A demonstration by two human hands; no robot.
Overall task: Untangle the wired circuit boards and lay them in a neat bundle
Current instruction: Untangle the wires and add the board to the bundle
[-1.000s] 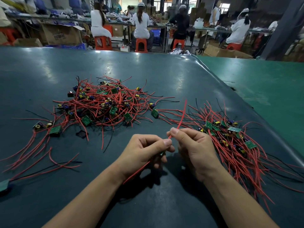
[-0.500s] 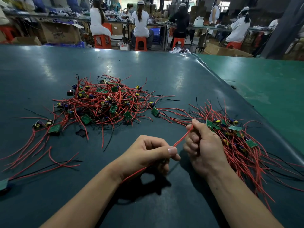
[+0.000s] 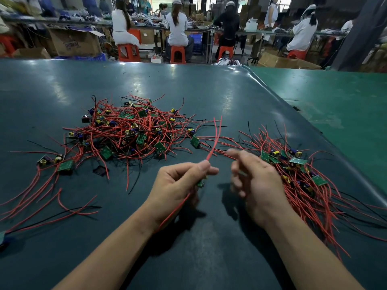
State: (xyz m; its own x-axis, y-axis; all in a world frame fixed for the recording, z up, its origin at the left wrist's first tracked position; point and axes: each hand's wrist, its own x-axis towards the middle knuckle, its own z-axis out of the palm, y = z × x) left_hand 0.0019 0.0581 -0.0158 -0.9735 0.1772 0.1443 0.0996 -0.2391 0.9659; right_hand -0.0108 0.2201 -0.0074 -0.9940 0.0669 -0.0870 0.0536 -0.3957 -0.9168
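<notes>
No legible text. Left hand (image 3: pixel 180 183) pinches thin red wires (image 3: pixel 213 143) w/ small green board (image 3: pixel 200 183); right hand (image 3: pixel 257 183) blurred, fingers loose, empty. Glossy dark surface (image 3: pixel 188 84).

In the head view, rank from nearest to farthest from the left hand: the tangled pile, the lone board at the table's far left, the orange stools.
From the left hand:
1. Tangled pile, just beyond it on the table.
2. Lone board, far left.
3. Orange stools, past the table's far edge.
</notes>
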